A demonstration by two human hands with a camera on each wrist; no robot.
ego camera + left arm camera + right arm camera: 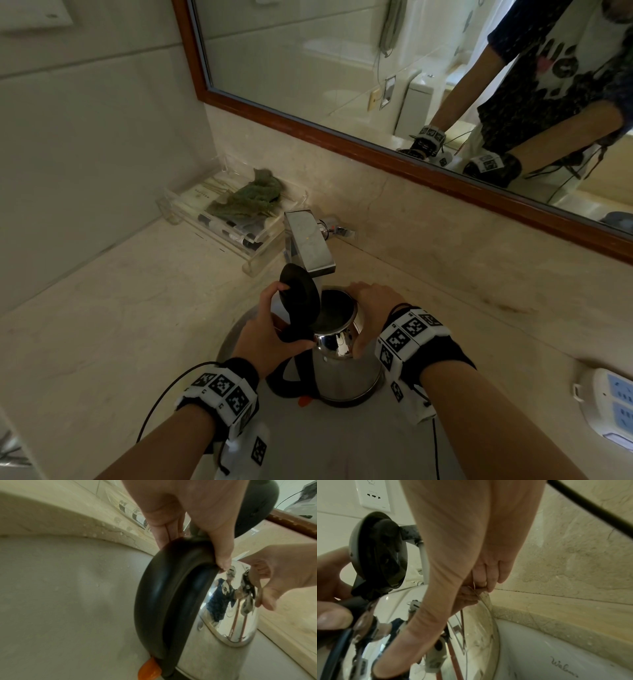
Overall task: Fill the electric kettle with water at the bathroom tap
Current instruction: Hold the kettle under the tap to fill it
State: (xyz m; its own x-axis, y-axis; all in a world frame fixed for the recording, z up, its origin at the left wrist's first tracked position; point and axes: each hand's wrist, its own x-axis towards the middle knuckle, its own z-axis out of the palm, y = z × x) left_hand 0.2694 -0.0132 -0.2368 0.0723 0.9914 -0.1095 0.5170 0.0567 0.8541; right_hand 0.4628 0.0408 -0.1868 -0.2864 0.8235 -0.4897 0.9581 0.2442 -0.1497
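Kettle (pixel 346 370): stood upright in basin (pixel 342 445), lid (pixel 301 298) open, under tap (pixel 308 246).
Left hand (pixel 263 339): fingers wrapped round handle (pixel 291 377).
Right hand (pixel 370 315): clasped kettle's body.

The electric kettle (pixel 346 370) stands in the basin (pixel 342 445), under and in front of the tap (pixel 310 243). A clear tray (pixel 219 216) lies left of the tap, the mirror (pixel 376 68) behind it, a power strip (pixel 609 404) far right.
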